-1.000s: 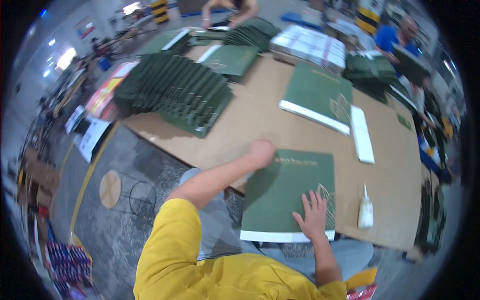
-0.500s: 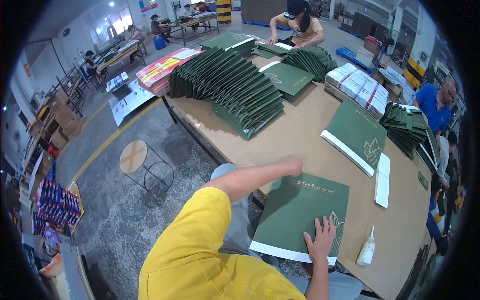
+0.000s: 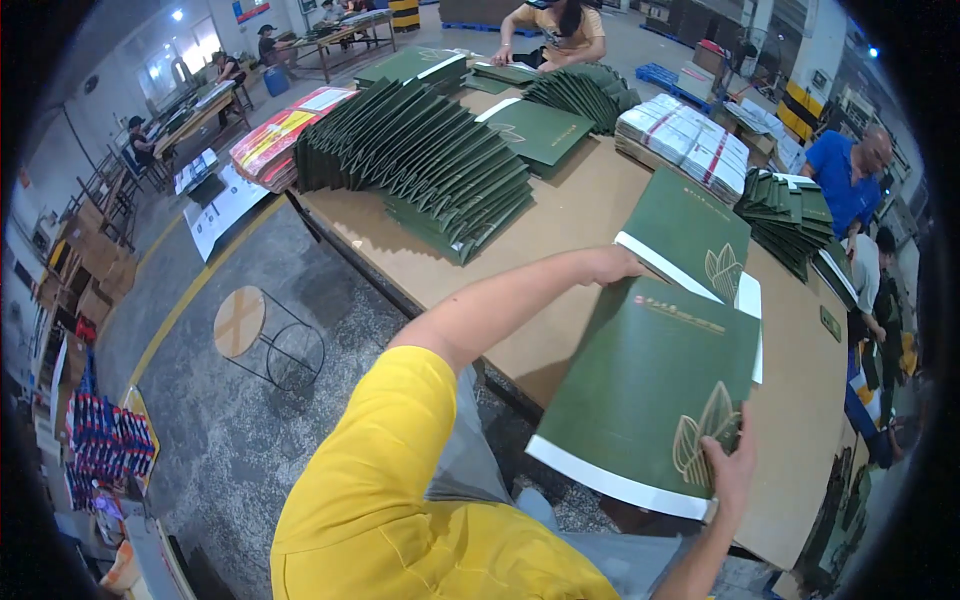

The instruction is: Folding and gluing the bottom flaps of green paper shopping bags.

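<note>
A flat green paper bag (image 3: 650, 370) with a white strip along its near edge and gold petal lines is tilted up over the table's near edge. My right hand (image 3: 732, 462) grips its right side, thumb on the front and fingers behind. At the far left corner my left hand (image 3: 608, 264) is closed on the bag's edge, its fingertips partly hidden. Just beyond lies another green bag (image 3: 690, 225) with a white strip, partly covered by the held one. A white paper piece (image 3: 748, 292) shows behind the held bag's right corner.
Fanned green bags (image 3: 420, 160) pile up on the table (image 3: 570, 215) at far left. A strapped white bundle (image 3: 685, 140) and more green bags (image 3: 790, 215) stand at far right. Across the table a person (image 3: 565, 35) works; a round stool (image 3: 240, 320) stands left.
The green bag has been lifted off the table and tilted, moving right. My right hand has gone from lying flat on it to gripping its side. The glue bottle is now hidden.
</note>
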